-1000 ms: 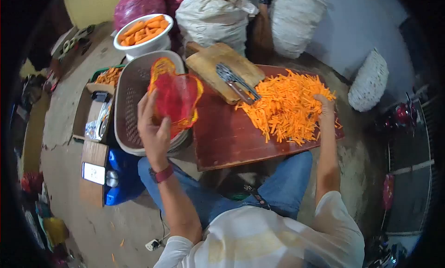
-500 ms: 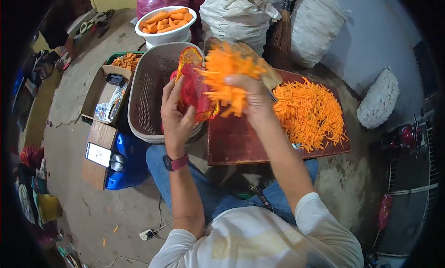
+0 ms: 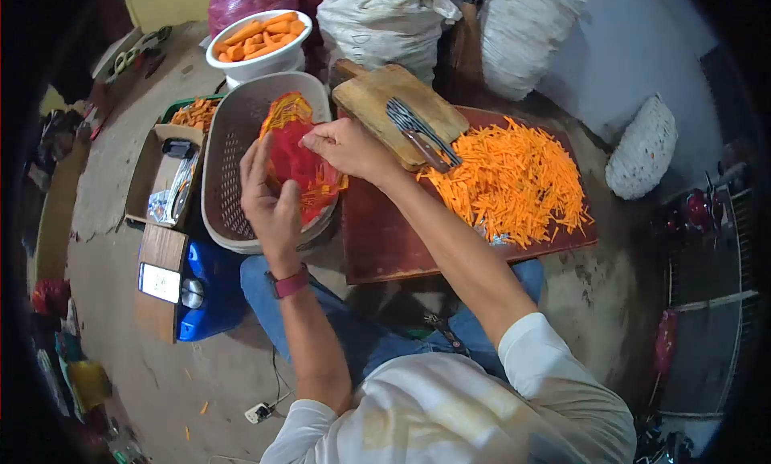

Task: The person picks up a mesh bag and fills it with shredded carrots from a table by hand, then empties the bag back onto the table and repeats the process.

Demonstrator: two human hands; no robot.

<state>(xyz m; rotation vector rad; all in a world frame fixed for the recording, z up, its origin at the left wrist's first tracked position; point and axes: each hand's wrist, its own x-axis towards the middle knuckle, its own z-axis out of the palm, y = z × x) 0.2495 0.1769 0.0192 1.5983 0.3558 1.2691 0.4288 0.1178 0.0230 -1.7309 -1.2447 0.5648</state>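
A red mesh bag with a yellow-orange rim sits at the right side of the grey perforated basket. My left hand is at the bag's left edge, thumb and fingers apart; whether it grips the mesh is unclear. At the bag's right side is my right hand, its fingers pinched together at the mesh; what they hold is too small to make out. Cut carrot sticks lie heaped on the dark red board. A wooden chopping board with a striped-blade knife rests behind the heap.
A white basin of peeled carrots stands behind the basket. White sacks line the back. On the left are a cardboard box and a phone on a wooden plank over a blue container.
The handful of carrot sticks has left my right hand, which is now at the mesh bag. The chopping board and knife have come into clear view. The camera view has shifted slightly.
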